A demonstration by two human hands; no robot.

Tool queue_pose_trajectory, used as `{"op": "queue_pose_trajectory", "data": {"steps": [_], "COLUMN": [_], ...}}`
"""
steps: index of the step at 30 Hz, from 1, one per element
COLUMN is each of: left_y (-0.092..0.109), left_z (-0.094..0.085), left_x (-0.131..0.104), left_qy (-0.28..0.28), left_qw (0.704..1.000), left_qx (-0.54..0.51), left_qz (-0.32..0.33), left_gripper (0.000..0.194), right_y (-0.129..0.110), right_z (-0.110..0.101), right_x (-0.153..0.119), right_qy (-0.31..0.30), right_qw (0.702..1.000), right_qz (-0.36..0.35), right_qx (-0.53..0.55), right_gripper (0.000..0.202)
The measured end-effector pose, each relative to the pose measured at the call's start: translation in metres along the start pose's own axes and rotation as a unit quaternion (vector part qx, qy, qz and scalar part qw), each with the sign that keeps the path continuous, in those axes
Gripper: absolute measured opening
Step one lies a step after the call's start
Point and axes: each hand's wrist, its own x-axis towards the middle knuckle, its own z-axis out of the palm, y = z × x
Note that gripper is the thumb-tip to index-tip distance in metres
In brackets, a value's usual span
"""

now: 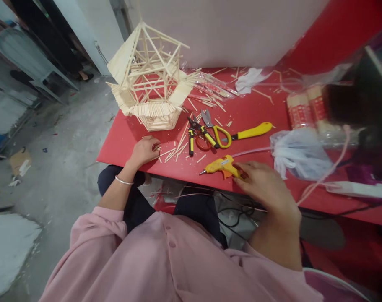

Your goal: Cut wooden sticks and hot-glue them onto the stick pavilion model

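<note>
My left hand [145, 151] rests at the table's front edge, its fingers curled round a few short wooden sticks [157, 147]. At the right, my right hand [256, 178] has its fingers on the handle of a yellow glue gun [220, 165], whose nozzle points left. Loose sticks [175, 152] lie between the two hands. Behind my left hand stands a wooden stick model [157, 110] with an open frame and partly covered roof panels. Pliers [191, 141], yellow-handled scissors [222, 137] and a yellow-handled tool [253, 130] lie behind the glue gun.
The red table [115, 142] meets a pale wall at the back. Bundled sticks in plastic [299, 112] and a clear bag [299, 153] are on the right. Cables [241, 218] hang below the edge. At the upper left, a person's foot [85, 76] shows near a chair [29, 54].
</note>
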Motion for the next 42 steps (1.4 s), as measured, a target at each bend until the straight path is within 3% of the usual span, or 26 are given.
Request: {"op": "queue_pose_trajectory", "data": {"steps": [4,7,10,13,17,22,27,30,33,37,39,42], "left_y": [0.003,0.006,0.01,0.012,0.011,0.0,-0.015,-0.019,-0.022,-0.027,-0.03,-0.03], "left_z": [-0.001,-0.002,-0.001,0.002,0.011,0.017,0.012,0.009,0.007,0.003,0.0,-0.001], "left_x": [0.002,0.004,0.007,0.01,0.012,0.015,0.019,0.018,0.016,0.015,0.015,0.014], "left_qy": [-0.018,-0.022,-0.027,-0.033,-0.032,-0.011,0.027,0.018,0.015,0.005,-0.007,-0.012], "left_qw": [0.999,0.997,0.996,0.997,0.998,0.999,0.989,0.927,0.808,0.668,0.626,0.601], "left_qx": [0.049,0.071,0.081,0.071,0.06,0.027,-0.141,-0.344,-0.538,-0.684,-0.72,-0.74], "left_qz": [0.003,0.003,-0.013,-0.022,-0.005,0.023,-0.035,-0.147,-0.24,-0.293,-0.299,-0.302], "left_gripper": [0.016,0.018,0.017,0.017,0.023,0.023,0.016,0.008,0.008,0.014,0.014,0.012], "right_y": [-0.05,-0.104,-0.149,-0.175,-0.186,-0.175,-0.161,-0.165,-0.178,-0.196,-0.202,-0.21], "right_z": [-0.039,-0.052,-0.044,-0.026,-0.007,0.0,-0.004,0.0,0.009,0.019,0.021,0.022], "right_x": [0.018,0.062,0.118,0.16,0.18,0.185,0.188,0.185,0.183,0.185,0.188,0.191], "right_qy": [0.063,-0.019,-0.06,-0.125,-0.142,-0.145,-0.158,-0.157,-0.158,-0.135,-0.112,-0.081], "right_qw": [0.997,0.99,0.99,0.985,0.983,0.986,0.978,0.967,0.949,0.925,0.92,0.915], "right_qz": [-0.024,-0.117,-0.128,-0.1,-0.093,-0.085,-0.087,-0.064,-0.037,-0.023,-0.032,-0.065], "right_qx": [0.038,0.079,0.002,-0.069,-0.074,-0.022,0.103,0.19,0.272,0.354,0.375,0.389], "right_gripper": [0.033,0.026,0.029,0.04,0.046,0.04,0.018,0.017,0.019,0.022,0.023,0.021]}}
